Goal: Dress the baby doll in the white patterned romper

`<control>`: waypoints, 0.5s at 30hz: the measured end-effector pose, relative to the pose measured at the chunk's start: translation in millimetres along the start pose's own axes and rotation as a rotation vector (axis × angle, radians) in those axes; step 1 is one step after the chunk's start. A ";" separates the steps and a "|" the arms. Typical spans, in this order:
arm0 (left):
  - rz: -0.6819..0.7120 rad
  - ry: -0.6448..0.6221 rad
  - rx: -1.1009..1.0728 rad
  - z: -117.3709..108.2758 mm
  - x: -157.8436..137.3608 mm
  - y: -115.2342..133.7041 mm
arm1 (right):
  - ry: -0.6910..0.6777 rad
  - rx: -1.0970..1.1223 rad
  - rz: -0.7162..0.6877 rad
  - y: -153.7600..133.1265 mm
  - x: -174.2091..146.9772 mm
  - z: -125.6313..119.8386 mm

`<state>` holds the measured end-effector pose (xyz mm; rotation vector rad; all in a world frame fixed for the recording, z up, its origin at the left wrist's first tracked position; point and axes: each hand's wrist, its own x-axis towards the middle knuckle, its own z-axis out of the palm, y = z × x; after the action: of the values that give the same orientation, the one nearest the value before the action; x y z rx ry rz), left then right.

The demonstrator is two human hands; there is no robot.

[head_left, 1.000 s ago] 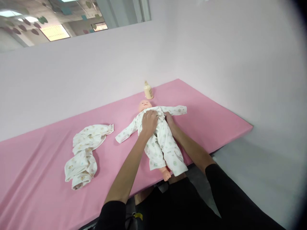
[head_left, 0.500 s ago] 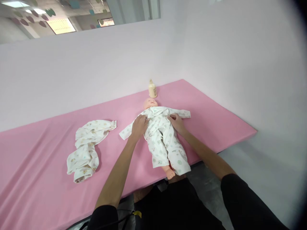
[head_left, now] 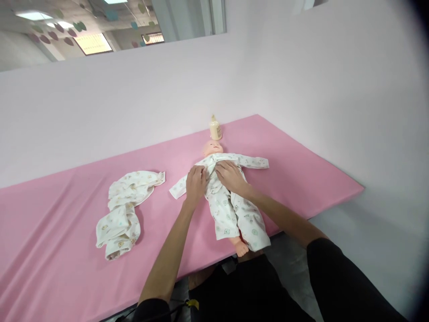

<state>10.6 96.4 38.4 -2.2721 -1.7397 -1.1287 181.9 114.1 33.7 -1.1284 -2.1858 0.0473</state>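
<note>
A baby doll (head_left: 213, 147) lies on its back in a white printed long-sleeved shirt (head_left: 253, 162) and matching trousers (head_left: 223, 217). One bare foot (head_left: 241, 247) sticks out of a trouser leg. At the doll's side, toward the left of the view, my left hand (head_left: 196, 182) has its bent fingers closed on the shirt's edge near the waist. My right hand (head_left: 232, 177) lies across the doll's chest with its fingers stretched out over the cloth. The shirt front beneath that palm is hidden.
Crumpled white printed clothes (head_left: 125, 210) lie to the left on the pink padded table (head_left: 77, 273). Behind the doll's head a cream pump bottle (head_left: 215, 129) stands by the wall (head_left: 161, 89). The table's front edge runs beside my legs.
My right hand has moved left from the doll's far side onto the middle of its chest, and its fingers have straightened. My left hand stays at the shirt's side. The view has shifted slightly.
</note>
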 end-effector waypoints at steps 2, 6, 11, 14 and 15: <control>0.002 0.044 0.046 2.5 -5.4 4.1 | 0.043 -0.081 0.084 7.8 1.5 -1.1; 0.039 0.001 0.187 11.8 -1.6 19.2 | 0.059 -0.201 0.165 25.5 6.6 -12.6; -0.066 -0.159 0.405 19.9 25.5 36.1 | -0.061 -0.281 0.167 38.0 19.7 -26.6; -0.120 -0.198 0.508 23.1 39.3 36.6 | -0.097 -0.311 0.156 41.7 25.9 -30.6; -0.139 -0.205 0.526 24.4 42.7 35.4 | -0.098 -0.320 0.155 42.9 27.5 -31.2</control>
<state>57.3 129.6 58.3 -2.0130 -1.9943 -0.3822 219.3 153.1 59.1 -1.5003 -2.2405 -0.1902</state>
